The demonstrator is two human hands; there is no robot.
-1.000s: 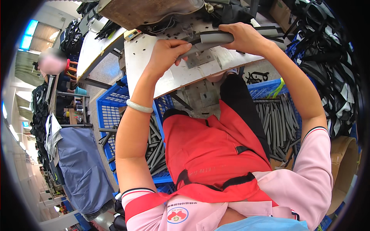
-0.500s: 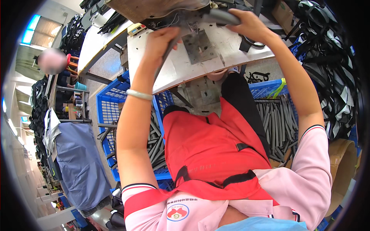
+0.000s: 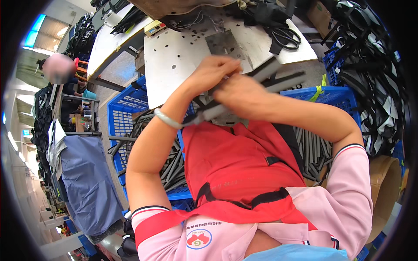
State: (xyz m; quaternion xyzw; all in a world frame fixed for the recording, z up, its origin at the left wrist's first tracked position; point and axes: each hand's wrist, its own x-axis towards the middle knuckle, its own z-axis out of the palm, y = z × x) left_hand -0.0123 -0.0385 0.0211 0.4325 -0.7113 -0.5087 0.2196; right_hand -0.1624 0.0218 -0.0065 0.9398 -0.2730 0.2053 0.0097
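Observation:
My left hand and my right hand are close together, just in front of the white worktable's near edge. My right hand, smeared by motion, is closed around a long grey strip that runs out on both sides of it. A second grey strip sticks out beside it, and my left hand's fingers curl at that strip's hidden end. Where the strips cross is covered by my hands. Behind them a grey metal plate lies on the worktable.
Blue crates of grey strips stand on the left and right of my lap. Scissors lie on black material at the table's right. Small black scraps dot the tabletop. Black straps hang far right. A person sits far left.
Both hands have come back from the far part of the table toward my lap and met. My right hand moved left and nearer, bringing its grey strip beside the left hand's.

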